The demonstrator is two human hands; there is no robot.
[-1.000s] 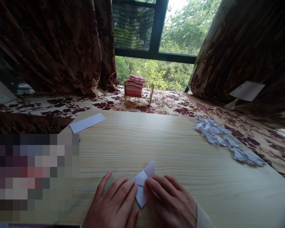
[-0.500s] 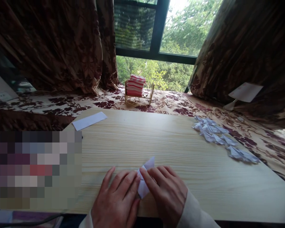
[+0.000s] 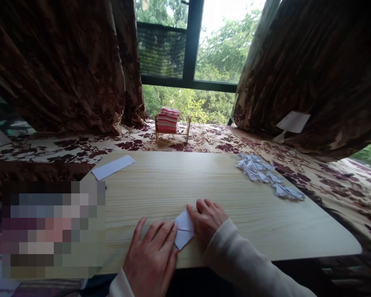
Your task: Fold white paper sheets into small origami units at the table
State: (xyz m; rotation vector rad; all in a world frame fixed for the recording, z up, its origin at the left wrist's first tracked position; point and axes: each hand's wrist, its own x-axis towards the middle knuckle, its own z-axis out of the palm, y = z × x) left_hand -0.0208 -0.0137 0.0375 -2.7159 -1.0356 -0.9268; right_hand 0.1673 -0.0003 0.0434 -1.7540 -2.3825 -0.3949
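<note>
A small piece of folded white paper (image 3: 184, 231), with a crease across its middle, lies on the wooden table between my hands. My left hand (image 3: 151, 251) rests flat at the paper's left edge, fingers stretched out and spread, the fingertips touching it. On the other side, my right hand (image 3: 208, 220) has its fingers curled at the paper's upper right edge, the index fingertip on its top corner. The right thumb is hidden from view.
Several folded white paper pieces (image 3: 259, 171) lie clustered at the table's far right. A white paper strip (image 3: 113, 167) is at the far left. Behind the table (image 3: 148, 181), a small rack (image 3: 188, 130) holds striped red-and-white cloths (image 3: 167, 119). A blurred patch covers the left side.
My right hand has moved up along the paper, its fingers now more curled. The pointed flap no longer sticks out, and more of the paper shows. The view has shifted; my left hand stays beside the paper.
</note>
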